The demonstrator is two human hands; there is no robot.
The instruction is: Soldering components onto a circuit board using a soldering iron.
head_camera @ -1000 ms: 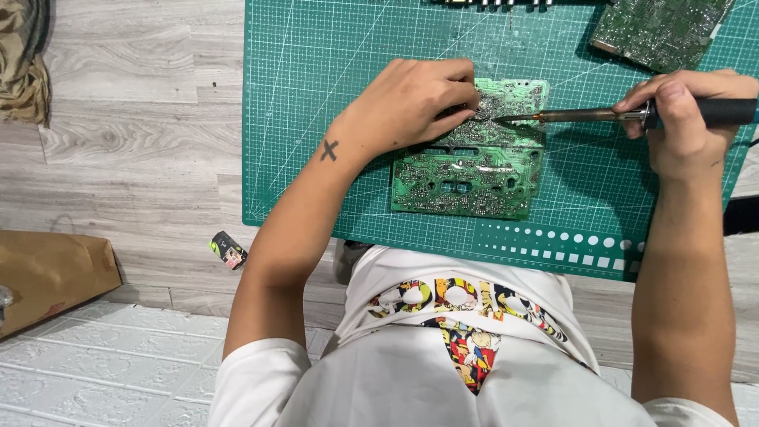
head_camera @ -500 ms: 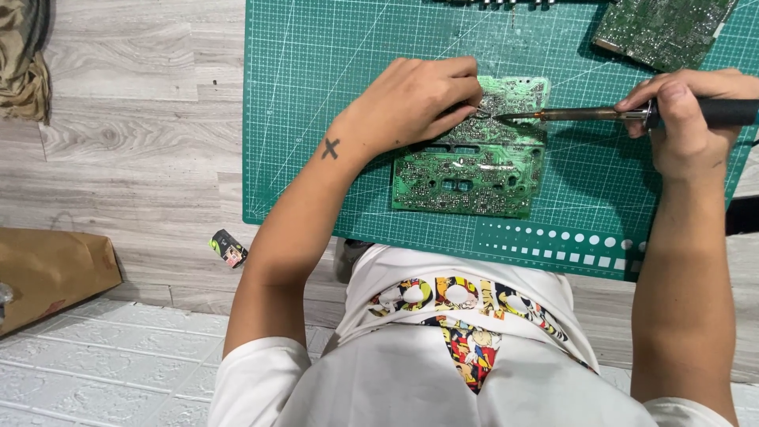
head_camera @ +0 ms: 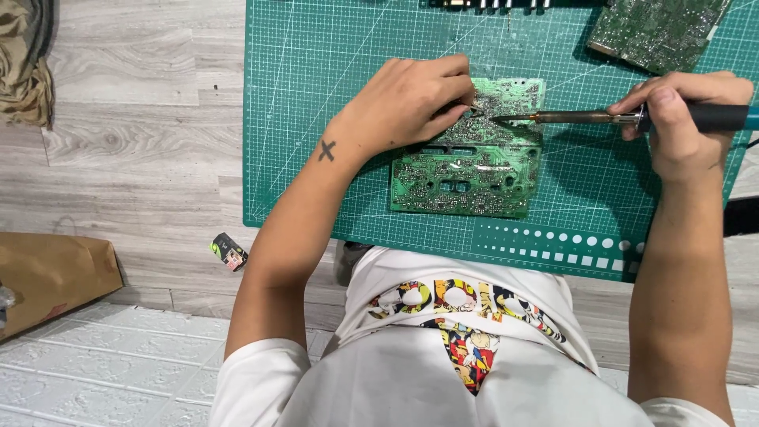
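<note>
On the green gridded cutting mat [head_camera: 332, 119] lies the green rectangular circuit board [head_camera: 466, 162], solder side up, long axis left to right. From the right, the right hand [head_camera: 684, 119] grips a dark-handled soldering iron [head_camera: 617, 119] lying level, tip at the board's upper edge. The left hand [head_camera: 411, 99] rests there too, fingertips [head_camera: 462, 103] pinched just beside the tip; what they hold I cannot tell.

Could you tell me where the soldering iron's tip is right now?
In the head view, the soldering iron, held in the right hand, has its tip on the green circuit board, beside the left hand.

Head view, straight down, close
</note>
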